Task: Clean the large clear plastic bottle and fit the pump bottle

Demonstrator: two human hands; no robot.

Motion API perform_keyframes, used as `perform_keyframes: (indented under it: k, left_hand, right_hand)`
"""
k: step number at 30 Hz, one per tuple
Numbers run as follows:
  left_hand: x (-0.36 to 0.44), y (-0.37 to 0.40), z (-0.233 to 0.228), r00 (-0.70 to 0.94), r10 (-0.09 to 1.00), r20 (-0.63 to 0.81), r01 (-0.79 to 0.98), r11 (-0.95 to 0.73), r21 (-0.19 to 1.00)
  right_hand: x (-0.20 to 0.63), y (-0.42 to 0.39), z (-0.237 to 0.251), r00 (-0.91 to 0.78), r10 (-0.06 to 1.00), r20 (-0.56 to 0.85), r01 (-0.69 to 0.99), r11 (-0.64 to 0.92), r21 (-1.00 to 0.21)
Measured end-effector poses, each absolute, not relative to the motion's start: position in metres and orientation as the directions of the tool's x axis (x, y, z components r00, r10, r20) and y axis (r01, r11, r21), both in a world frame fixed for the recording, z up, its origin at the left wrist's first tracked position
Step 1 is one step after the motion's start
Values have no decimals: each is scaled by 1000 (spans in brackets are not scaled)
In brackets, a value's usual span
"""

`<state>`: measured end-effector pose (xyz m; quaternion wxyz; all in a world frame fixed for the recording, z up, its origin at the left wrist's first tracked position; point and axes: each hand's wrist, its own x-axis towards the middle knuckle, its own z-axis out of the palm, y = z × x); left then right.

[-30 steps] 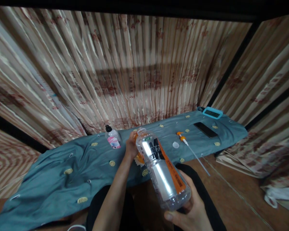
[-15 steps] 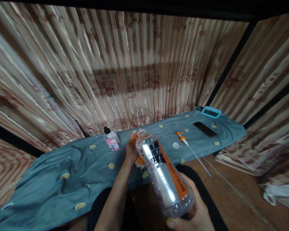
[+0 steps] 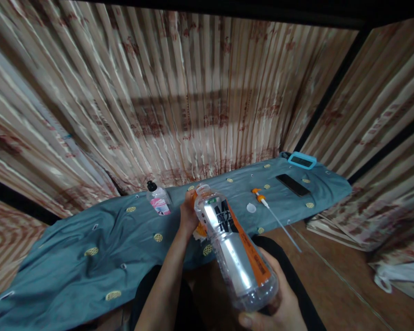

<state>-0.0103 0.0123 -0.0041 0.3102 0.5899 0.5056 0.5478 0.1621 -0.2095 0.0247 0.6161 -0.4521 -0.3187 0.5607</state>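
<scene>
A clear plastic drink bottle (image 3: 232,253) with a silver and orange label is tilted in front of me, its uncapped neck pointing away and left. My right hand (image 3: 276,303) grips it round the base. Behind the bottle's neck, my left hand (image 3: 189,212) is closed round an orange thing (image 3: 201,230), most of which the bottle hides; its kind I cannot make out. To the right lie an orange pump head with a long clear tube (image 3: 261,198) and a small white round disc (image 3: 251,208). A clear bottle with a pink label and black cap (image 3: 159,202) stands at left.
A green-blue cloth (image 3: 72,248) with yellow patterns covers the long surface. On its right end are a black phone (image 3: 292,185) and a blue-framed digital clock (image 3: 301,160). Striped curtains (image 3: 193,92) hang behind, with dark bars at the sides. My knees are below the edge.
The view has shifted very slightly. Both hands keep their hold, and the bottle stays at nearly the same tilt.
</scene>
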Motion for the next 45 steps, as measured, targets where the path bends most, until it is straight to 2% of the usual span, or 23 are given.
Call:
perform_keyframes:
  k: [6, 16, 20, 30, 42, 45]
  left_hand:
    - [-8, 10, 6, -117, 940, 320, 296, -274, 915]
    - [-9, 10, 8, -110, 934, 340, 353, -283, 892]
    - [-7, 12, 7, -110, 922, 370, 364, -309, 879]
    - [-7, 9, 12, -105, 922, 373, 375, -311, 873]
    - [-6, 12, 9, -110, 911, 397, 383, -329, 863]
    - [-7, 12, 9, -103, 913, 395, 392, -328, 859]
  right_hand:
    - [163, -210, 23, 177, 982, -71, -313, -12, -950]
    - [159, -210, 27, 216, 975, -53, -391, 37, -920]
    - [158, -210, 29, 230, 972, -34, -348, 49, -936]
    - [170, -208, 19, 124, 992, -4, -292, 33, -956]
    - [174, -207, 20, 53, 999, 10, -305, 26, -952]
    - [173, -207, 19, 80, 997, 5, -300, 29, -953]
